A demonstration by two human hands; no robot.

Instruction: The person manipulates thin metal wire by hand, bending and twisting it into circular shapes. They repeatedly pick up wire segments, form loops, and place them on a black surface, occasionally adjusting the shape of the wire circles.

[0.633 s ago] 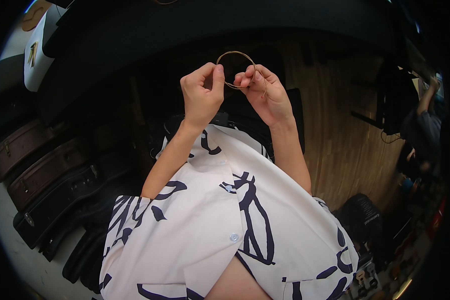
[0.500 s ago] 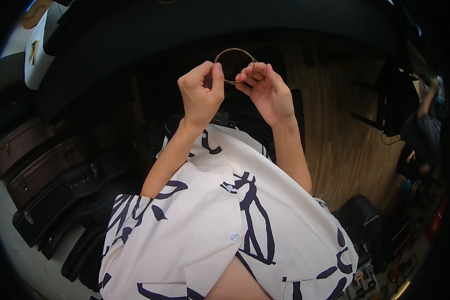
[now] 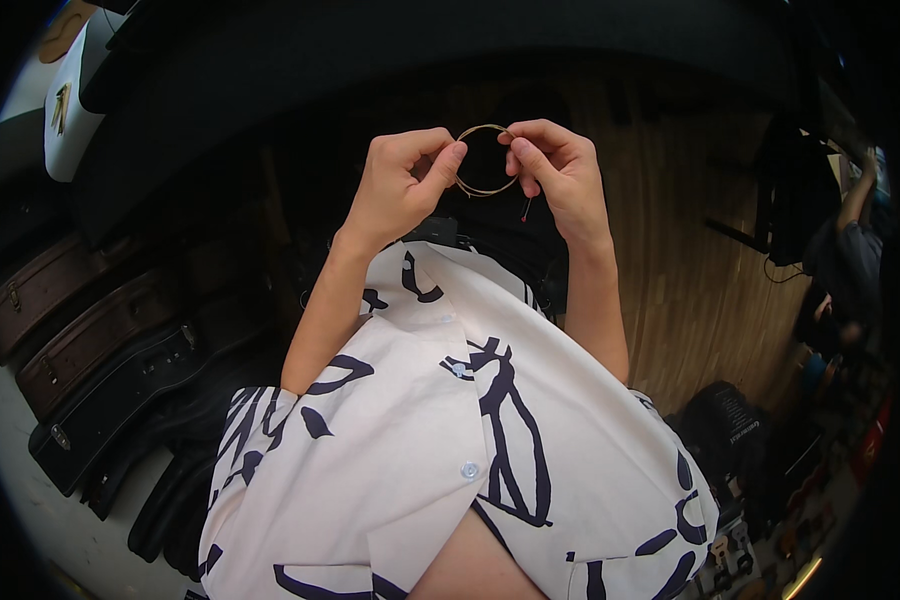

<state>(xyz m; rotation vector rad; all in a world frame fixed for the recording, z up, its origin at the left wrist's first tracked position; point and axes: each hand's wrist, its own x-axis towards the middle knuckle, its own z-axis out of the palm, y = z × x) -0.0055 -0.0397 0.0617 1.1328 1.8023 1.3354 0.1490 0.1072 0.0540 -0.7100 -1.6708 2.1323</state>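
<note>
A thin, brass-coloured coiled string (image 3: 485, 193), looking like an instrument string, is held up in front of my chest as a small ring. My left hand (image 3: 398, 185) pinches the ring's left side between thumb and fingers. At its right side, the bent fingers and thumb of my right hand (image 3: 567, 180) grip the wire. A short end with a small red tip (image 3: 525, 215) hangs below my right fingers. My fingertips partly hide the coil at both sides.
Brown and black instrument cases (image 3: 55, 285) stand in a row on the left. A dark surface (image 3: 450, 50) spans the far side. Wooden floor (image 3: 680, 300) lies to the right, with a black bag (image 3: 722, 425) and another person (image 3: 858, 240) beyond.
The coil has come slightly nearer and looks smaller. My right hand has turned over, its fingers now curled on the coil instead of palm up, and the red-tipped end now shows.
</note>
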